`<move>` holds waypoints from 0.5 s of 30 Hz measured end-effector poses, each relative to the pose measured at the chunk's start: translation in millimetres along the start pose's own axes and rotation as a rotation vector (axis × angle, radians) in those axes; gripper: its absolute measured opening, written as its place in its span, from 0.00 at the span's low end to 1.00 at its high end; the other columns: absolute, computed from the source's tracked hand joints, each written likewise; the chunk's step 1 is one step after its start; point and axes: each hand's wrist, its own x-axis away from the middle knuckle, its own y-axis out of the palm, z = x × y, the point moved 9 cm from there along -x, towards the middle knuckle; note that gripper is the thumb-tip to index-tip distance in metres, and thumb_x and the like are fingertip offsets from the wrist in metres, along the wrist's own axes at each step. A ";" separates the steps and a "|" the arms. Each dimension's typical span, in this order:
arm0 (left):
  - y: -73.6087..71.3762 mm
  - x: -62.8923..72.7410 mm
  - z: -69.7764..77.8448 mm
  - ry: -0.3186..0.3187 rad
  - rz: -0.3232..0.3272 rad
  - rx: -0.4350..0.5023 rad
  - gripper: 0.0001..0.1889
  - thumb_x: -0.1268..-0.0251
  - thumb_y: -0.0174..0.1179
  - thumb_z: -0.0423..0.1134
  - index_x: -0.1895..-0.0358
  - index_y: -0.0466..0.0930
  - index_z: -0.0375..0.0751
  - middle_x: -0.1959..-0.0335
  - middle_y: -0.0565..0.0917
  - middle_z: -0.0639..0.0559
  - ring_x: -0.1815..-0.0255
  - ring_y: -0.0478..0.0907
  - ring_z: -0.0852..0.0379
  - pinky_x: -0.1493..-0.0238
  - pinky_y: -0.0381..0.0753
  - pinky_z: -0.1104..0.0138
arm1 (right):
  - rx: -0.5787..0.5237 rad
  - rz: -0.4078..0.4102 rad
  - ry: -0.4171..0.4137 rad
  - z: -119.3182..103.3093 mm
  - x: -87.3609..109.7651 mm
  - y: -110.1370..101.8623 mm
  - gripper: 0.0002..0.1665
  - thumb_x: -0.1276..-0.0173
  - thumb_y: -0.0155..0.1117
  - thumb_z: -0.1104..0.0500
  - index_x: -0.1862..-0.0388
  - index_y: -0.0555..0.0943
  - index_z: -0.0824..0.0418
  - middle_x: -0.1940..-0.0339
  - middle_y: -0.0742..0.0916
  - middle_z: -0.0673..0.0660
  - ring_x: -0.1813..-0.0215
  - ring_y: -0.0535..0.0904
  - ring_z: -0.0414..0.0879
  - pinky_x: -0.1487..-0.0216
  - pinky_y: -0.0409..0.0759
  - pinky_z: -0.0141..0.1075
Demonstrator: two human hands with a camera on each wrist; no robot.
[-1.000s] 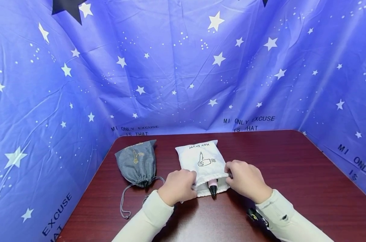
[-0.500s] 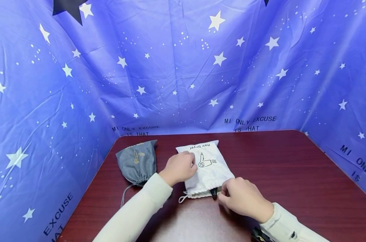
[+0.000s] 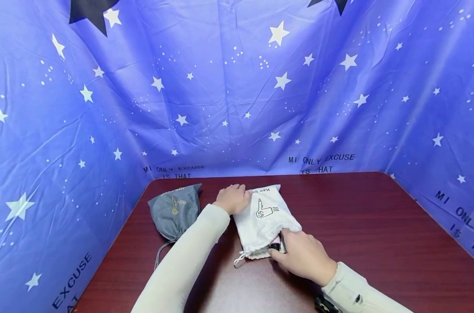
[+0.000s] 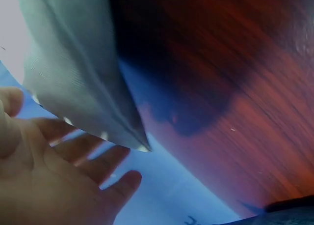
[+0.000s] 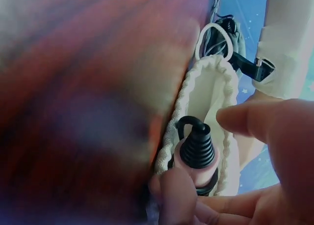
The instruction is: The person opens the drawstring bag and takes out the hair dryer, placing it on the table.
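Note:
A white drawstring bag [image 3: 266, 219], printed "Hair Dryer", lies with its mouth towards me. Inside the mouth shows the pink handle end of a hair dryer with a ribbed black cord guard [image 5: 197, 149]. My right hand [image 3: 304, 254] is at the right side of that mouth, thumb and fingers parted about the handle end. In the right wrist view one finger stands off from the cord guard, while others reach under the handle. My left hand [image 3: 233, 199] overlaps the bag's far left corner, its fingers [image 4: 110, 163] extended and spread along the bag's edge.
A grey drawstring bag [image 3: 176, 208] with a gold dryer print lies left of the white one, partly behind my left sleeve [image 3: 186, 256]. A white cord loop [image 3: 241, 258] sticks out at the white bag's mouth. Starry blue cloth [image 3: 225, 87] surrounds the dark red table [image 3: 362, 217].
My left hand has left the bag's mouth and moved away to its far left corner. The right hand has let go of the rim and moved left to the handle end.

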 end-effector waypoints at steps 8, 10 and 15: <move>-0.9 -0.7 -14.0 -0.061 -0.062 0.044 0.36 0.18 0.28 0.64 0.28 0.75 0.49 0.29 0.78 0.47 0.28 0.74 0.44 0.33 0.73 0.45 | 0.060 0.005 0.074 15.1 -18.0 0.9 0.25 0.45 0.71 0.34 0.73 0.75 0.52 0.78 0.81 0.52 0.75 0.81 0.56 0.80 0.73 0.52; -2.8 1.1 -17.7 -0.076 -0.056 0.049 0.36 0.19 0.29 0.65 0.29 0.77 0.49 0.30 0.79 0.47 0.30 0.76 0.43 0.36 0.75 0.45 | 0.073 0.002 0.082 20.3 -22.1 0.4 0.25 0.45 0.70 0.35 0.70 0.78 0.54 0.73 0.84 0.54 0.73 0.82 0.57 0.78 0.75 0.53; -1.1 4.2 -27.6 -0.103 -0.042 0.055 0.38 0.20 0.29 0.67 0.36 0.83 0.47 0.35 0.83 0.45 0.36 0.80 0.42 0.41 0.79 0.46 | 0.129 0.016 0.037 30.7 -32.1 0.9 0.25 0.43 0.68 0.41 0.62 0.80 0.61 0.62 0.86 0.59 0.66 0.84 0.57 0.74 0.78 0.56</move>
